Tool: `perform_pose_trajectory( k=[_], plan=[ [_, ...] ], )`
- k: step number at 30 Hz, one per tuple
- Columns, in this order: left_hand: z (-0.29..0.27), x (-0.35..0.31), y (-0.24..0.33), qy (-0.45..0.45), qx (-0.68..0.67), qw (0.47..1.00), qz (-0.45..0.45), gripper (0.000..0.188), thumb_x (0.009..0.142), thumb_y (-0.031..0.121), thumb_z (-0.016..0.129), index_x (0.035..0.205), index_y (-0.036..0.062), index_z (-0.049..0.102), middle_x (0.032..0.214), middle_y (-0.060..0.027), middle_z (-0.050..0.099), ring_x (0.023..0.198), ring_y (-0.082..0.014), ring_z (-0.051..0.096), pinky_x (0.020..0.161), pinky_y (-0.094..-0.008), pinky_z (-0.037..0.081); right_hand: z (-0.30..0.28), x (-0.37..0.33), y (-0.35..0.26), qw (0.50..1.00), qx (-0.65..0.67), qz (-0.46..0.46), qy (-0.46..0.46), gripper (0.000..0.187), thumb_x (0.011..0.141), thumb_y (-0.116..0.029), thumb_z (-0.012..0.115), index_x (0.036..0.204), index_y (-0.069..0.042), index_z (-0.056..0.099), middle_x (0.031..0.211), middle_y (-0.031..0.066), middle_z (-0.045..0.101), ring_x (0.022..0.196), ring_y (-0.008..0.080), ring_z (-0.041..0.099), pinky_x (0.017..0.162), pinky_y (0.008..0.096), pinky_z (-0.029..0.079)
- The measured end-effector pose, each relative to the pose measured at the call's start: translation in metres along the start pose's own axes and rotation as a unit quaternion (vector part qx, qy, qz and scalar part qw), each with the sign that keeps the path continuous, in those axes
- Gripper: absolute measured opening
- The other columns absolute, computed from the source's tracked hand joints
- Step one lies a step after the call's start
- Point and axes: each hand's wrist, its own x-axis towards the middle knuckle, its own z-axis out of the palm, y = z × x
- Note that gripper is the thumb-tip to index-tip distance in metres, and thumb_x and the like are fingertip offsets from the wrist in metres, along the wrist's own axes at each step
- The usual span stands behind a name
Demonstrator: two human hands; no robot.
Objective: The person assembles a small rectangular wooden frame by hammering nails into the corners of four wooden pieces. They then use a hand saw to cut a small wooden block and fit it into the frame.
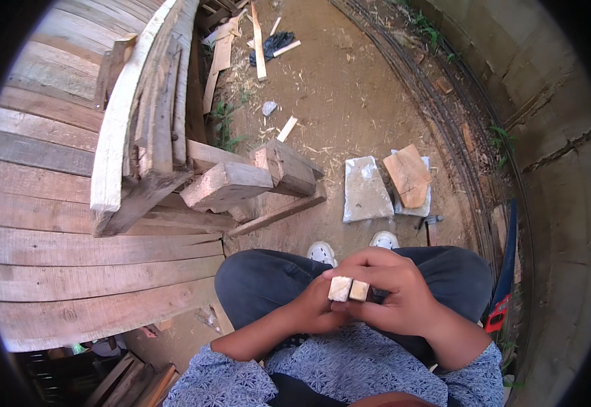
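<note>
Two short square-cut wooden sticks [339,289] are held side by side above my lap, their pale cut ends facing up. My right hand [400,292] is closed around them, fingers across the far side and thumb on the near side. My left hand [312,302] is closed against the sticks from the left. Its fingertips are partly hidden behind the sticks and my right hand. The lengths of the sticks below the hands are out of sight.
A plank platform [105,271] fills the left, with stacked boards [156,122] and wood blocks [231,184] beside it. Ahead lie a pale slab [365,193], a wood piece [409,175] and a hammer [432,221]. A red-handled saw [498,314] leans by the right wall [560,224].
</note>
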Motion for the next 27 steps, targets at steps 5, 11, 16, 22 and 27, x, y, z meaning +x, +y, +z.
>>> perform_pose_trajectory(
  k=[5,11,16,22,27],
  plan=[
    [-0.001,-0.004,0.027,0.062,0.108,0.992,0.027,0.023,0.093,0.01,0.062,0.115,0.0024,0.057,0.096,-0.0095,0.069,0.083,-0.0272,0.07,0.082,-0.0366,0.053,0.008,-0.002,-0.011,0.999,-0.027,0.009,0.024,0.044,0.076,-0.012,0.082,0.117,-0.003,0.071,0.101,0.0115,0.069,0.088,0.021,0.067,0.076,0.0324,0.051],
    [0.009,-0.011,0.053,0.078,-0.126,0.987,-0.069,0.034,0.104,0.02,0.053,0.129,0.0012,0.042,0.097,-0.0062,0.064,0.093,-0.0149,0.065,0.083,-0.0314,0.051,0.023,-0.005,-0.002,0.994,0.071,0.068,0.055,0.038,0.085,-0.007,0.077,0.119,0.003,0.064,0.102,0.0039,0.067,0.089,0.0082,0.063,0.075,0.0252,0.052],
    [0.003,-0.014,0.067,0.143,-0.019,0.989,0.02,0.051,0.104,0.027,0.053,0.138,-0.0009,0.029,0.126,-0.0157,0.053,0.114,-0.0158,0.055,0.096,-0.032,0.047,0.032,-0.003,0.005,0.993,0.041,0.008,0.112,0.033,0.087,-0.012,0.075,0.114,0.003,0.067,0.084,0.0011,0.061,0.071,0.006,0.054,0.065,0.0241,0.045],
    [-0.012,-0.028,0.092,0.223,-0.003,0.965,0.137,0.056,0.098,0.013,0.063,0.143,-0.0022,0.035,0.131,-0.0173,0.051,0.104,-0.016,0.062,0.084,-0.0283,0.052,0.052,-0.01,-0.024,0.993,-0.008,-0.051,0.109,0.027,0.087,-0.013,0.075,0.108,0.003,0.069,0.078,-0.0006,0.061,0.07,0.0043,0.051,0.064,0.0231,0.043],
    [-0.019,-0.049,0.108,0.197,-0.111,0.966,0.128,0.057,0.095,0.005,0.066,0.146,-0.0019,0.04,0.134,-0.0162,0.05,0.104,-0.0162,0.065,0.079,-0.0234,0.054,0.065,-0.012,-0.053,0.997,0.002,0.002,0.077,0.018,0.09,-0.014,0.074,0.096,0.002,0.068,0.067,-0.0079,0.057,0.063,-0.0017,0.049,0.055,0.0187,0.037]
  ],
)
